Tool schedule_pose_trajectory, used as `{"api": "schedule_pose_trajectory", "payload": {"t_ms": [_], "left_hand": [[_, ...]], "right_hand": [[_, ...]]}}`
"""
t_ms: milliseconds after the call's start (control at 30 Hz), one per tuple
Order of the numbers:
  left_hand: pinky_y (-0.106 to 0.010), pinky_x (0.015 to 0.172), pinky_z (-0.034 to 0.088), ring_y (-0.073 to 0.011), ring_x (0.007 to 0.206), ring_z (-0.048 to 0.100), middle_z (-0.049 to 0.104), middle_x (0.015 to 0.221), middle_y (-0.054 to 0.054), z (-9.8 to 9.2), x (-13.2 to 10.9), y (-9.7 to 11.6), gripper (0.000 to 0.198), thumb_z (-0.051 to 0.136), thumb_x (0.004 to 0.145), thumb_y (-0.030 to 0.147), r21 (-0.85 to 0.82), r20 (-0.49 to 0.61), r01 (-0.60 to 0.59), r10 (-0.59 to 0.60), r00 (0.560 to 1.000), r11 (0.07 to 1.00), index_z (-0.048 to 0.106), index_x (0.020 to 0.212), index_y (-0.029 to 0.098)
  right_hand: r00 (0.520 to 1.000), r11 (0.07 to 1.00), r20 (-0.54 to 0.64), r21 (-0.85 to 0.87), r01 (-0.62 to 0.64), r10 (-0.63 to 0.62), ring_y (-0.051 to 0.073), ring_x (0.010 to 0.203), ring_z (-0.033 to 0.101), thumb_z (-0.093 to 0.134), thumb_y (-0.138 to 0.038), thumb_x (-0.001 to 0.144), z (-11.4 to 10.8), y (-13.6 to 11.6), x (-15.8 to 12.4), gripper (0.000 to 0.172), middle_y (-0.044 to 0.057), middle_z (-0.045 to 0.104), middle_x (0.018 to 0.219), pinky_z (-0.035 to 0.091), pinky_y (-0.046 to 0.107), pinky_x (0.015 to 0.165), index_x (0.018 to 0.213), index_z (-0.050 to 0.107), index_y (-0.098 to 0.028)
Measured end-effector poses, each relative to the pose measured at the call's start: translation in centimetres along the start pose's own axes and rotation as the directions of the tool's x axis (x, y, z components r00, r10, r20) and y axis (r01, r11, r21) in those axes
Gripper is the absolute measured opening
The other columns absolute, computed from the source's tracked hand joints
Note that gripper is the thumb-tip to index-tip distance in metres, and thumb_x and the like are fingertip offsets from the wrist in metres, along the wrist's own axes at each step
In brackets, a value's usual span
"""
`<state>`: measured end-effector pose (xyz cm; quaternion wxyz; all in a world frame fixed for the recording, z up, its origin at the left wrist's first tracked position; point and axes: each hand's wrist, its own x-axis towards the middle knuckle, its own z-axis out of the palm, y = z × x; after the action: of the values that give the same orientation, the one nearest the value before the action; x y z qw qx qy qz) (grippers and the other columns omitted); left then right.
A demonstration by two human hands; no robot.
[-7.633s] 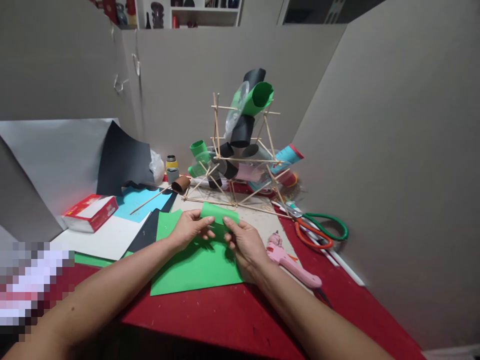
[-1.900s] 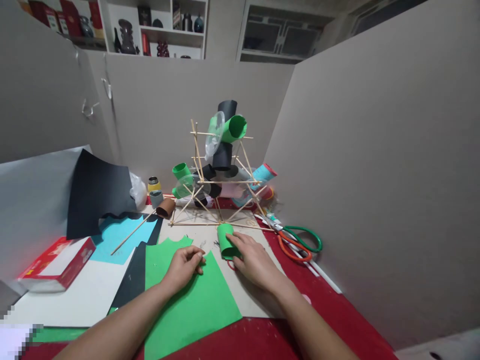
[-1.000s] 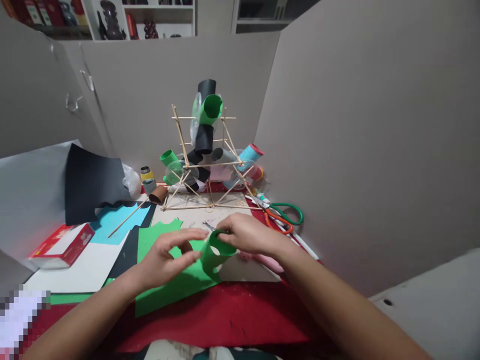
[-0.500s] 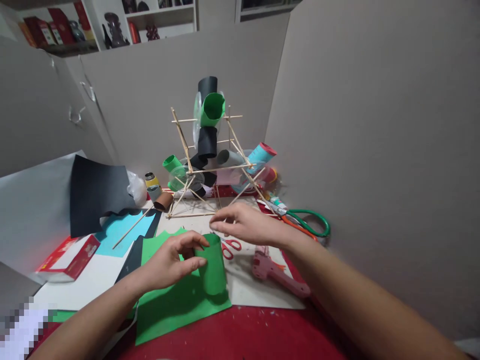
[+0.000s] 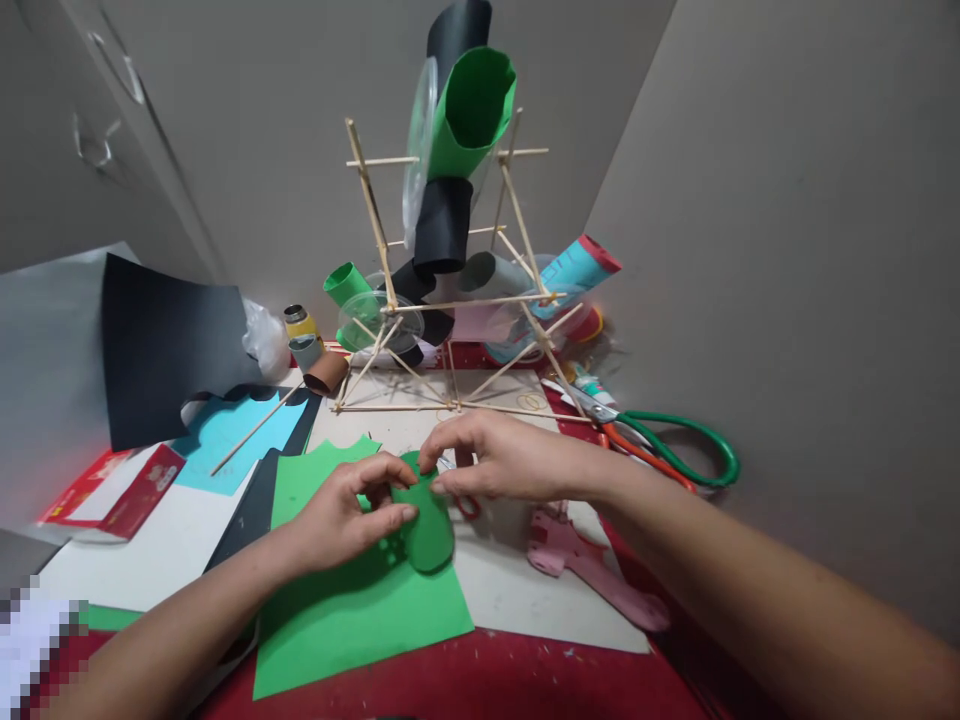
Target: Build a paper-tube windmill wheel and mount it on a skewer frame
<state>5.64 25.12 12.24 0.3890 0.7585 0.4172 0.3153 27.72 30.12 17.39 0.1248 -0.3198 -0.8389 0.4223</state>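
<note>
A green paper tube [image 5: 429,535] stands tilted over a flat green sheet [image 5: 360,610] with a scalloped top edge. My left hand [image 5: 345,508] grips the tube from its left side, thumb and fingers curled on it. At the tube's upper rim, the curled fingertips of my right hand [image 5: 499,455] touch and pinch the paper. Partly hidden behind the tube and my right hand lies a pair of small red-handled scissors [image 5: 469,507]. A pink glue gun [image 5: 592,570] rests to the right, below my right forearm.
Behind my hands stands a wooden stick frame [image 5: 465,302] bearing a wheel with black and green paper tubes [image 5: 450,230]. Large green-handled scissors [image 5: 675,435] lie at the right. Leftward are a blue sheet [image 5: 240,440], a red box [image 5: 112,490] and a brown tube [image 5: 326,373].
My right hand has come onto the tube's rim from just above and right of it. My left hand keeps its grip. The view has shifted downward and closer.
</note>
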Motion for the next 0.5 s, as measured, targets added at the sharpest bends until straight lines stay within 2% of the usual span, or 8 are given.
{"api": "schedule_pose_trajectory", "payload": {"t_ms": [133, 233, 333, 500], "left_hand": [[-0.024, 0.065, 0.047, -0.0116, 0.066, 0.057, 0.065, 0.085, -0.001, -0.1, -0.2, 0.2, 0.01, 0.062, 0.087, 0.024, 0.098, 0.003, -0.127, 0.127, 0.992, 0.987, 0.065, 0.095, 0.019], [-0.024, 0.066, 0.047, -0.0109, 0.067, 0.058, 0.067, 0.089, -0.002, -0.3, -0.3, 0.5, 0.013, 0.063, 0.087, 0.023, 0.135, 0.017, -0.172, 0.171, 0.985, 0.976, 0.064, 0.099, 0.018], [-0.022, 0.062, 0.046, -0.0094, 0.063, 0.056, 0.065, 0.083, 0.0, -0.4, -0.4, 0.8, 0.012, 0.066, 0.085, 0.025, 0.091, 0.047, -0.124, 0.12, 0.992, 0.988, 0.065, 0.095, 0.017], [-0.02, 0.056, 0.04, -0.0086, 0.057, 0.05, 0.055, 0.063, 0.005, -0.4, -0.4, 1.5, 0.008, 0.066, 0.083, 0.024, -0.029, 0.105, -0.009, 0.012, 0.994, 1.0, 0.065, 0.084, 0.016]], "right_hand": [[0.994, 0.994, -0.008, -0.021, 0.106, -0.107, 0.01, 0.059, 0.059, 0.064, -0.012, 0.082, 0.8, 0.0, -0.1, 0.009, 0.004, 0.069, 0.092, 0.045, 0.02, 0.059, 0.086, 0.072, -0.014], [0.985, 0.986, -0.032, -0.016, 0.167, -0.168, 0.011, 0.065, 0.058, 0.06, -0.012, 0.085, 1.3, -0.3, -0.9, 0.011, 0.004, 0.067, 0.089, 0.045, 0.021, 0.064, 0.084, 0.071, -0.014], [0.982, 0.986, -0.092, 0.015, 0.166, -0.164, 0.012, 0.069, 0.056, 0.06, -0.014, 0.085, 1.9, -0.2, -1.7, 0.011, 0.001, 0.063, 0.076, 0.042, 0.021, 0.065, 0.081, 0.07, -0.015], [0.982, 0.983, -0.17, 0.147, 0.108, -0.082, 0.01, 0.06, 0.049, 0.061, -0.017, 0.084, 3.8, 0.4, -2.5, 0.008, -0.004, 0.057, 0.066, 0.038, 0.02, 0.057, 0.082, 0.069, -0.016]]}}
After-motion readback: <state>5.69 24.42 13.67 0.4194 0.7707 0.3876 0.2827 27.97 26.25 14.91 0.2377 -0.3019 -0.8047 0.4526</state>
